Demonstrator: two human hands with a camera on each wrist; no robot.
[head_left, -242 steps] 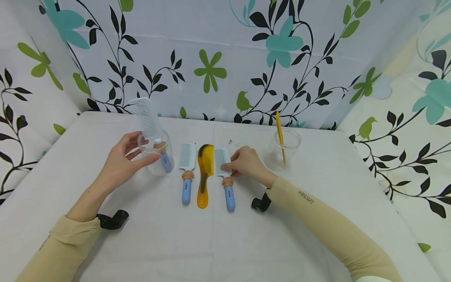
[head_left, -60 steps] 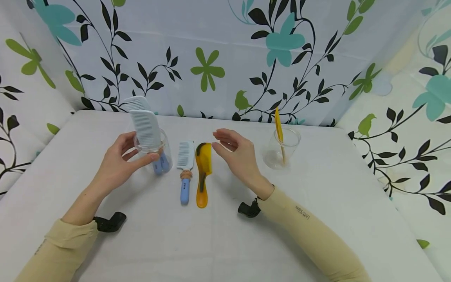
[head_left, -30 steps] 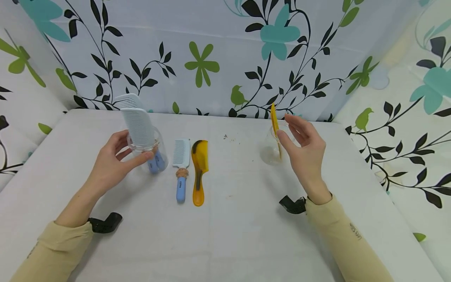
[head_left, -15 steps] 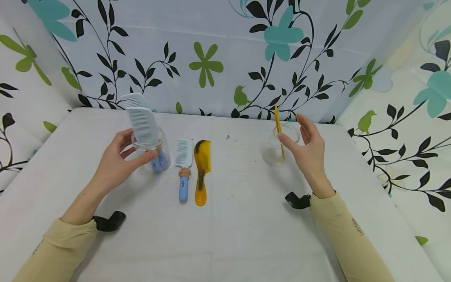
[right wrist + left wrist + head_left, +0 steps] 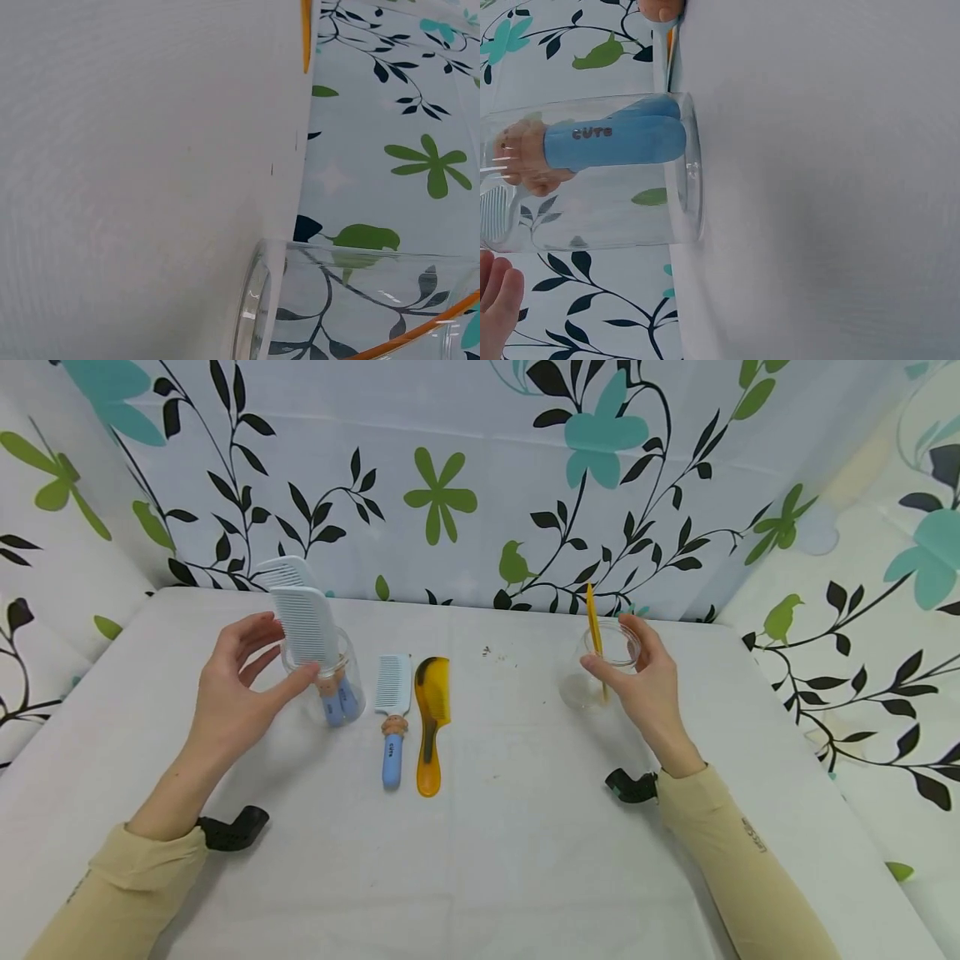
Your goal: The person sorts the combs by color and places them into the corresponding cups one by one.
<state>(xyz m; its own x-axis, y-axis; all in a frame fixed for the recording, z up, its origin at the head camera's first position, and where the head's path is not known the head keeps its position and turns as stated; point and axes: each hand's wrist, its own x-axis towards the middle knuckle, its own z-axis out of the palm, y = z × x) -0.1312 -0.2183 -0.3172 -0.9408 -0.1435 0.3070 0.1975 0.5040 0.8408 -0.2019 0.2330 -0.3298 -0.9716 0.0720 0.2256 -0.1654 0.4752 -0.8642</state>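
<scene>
At the left, a clear jar (image 5: 351, 652) holds two pale blue combs (image 5: 306, 625); their blue handles marked "CUTE" (image 5: 619, 142) show through its wall. My left hand (image 5: 236, 689) is beside its rim, fingers spread loosely and thumb at the near edge. In the left wrist view its fingertips (image 5: 501, 292) lie alongside the jar. My right hand (image 5: 645, 685) grips a second clear jar (image 5: 581, 685) near the rim, thumb in front and fingers at the far right side. A thin yellow comb (image 5: 594, 618) leans in that jar. The right wrist view shows the jar's base (image 5: 259, 307) but no fingers.
Between the jars, another pale blue comb (image 5: 393, 685) with a blue handle lies on the white-covered table (image 5: 510, 843). Beside it lies an amber and black comb (image 5: 431, 718). A patterned curtain (image 5: 480, 485) hangs behind the table. A few dark specks dot the cloth.
A second pale blue comb has gone from the table into the left jar. My right hand has crossed to the right jar and closed on it; my left hand has loosened and drawn back slightly.
</scene>
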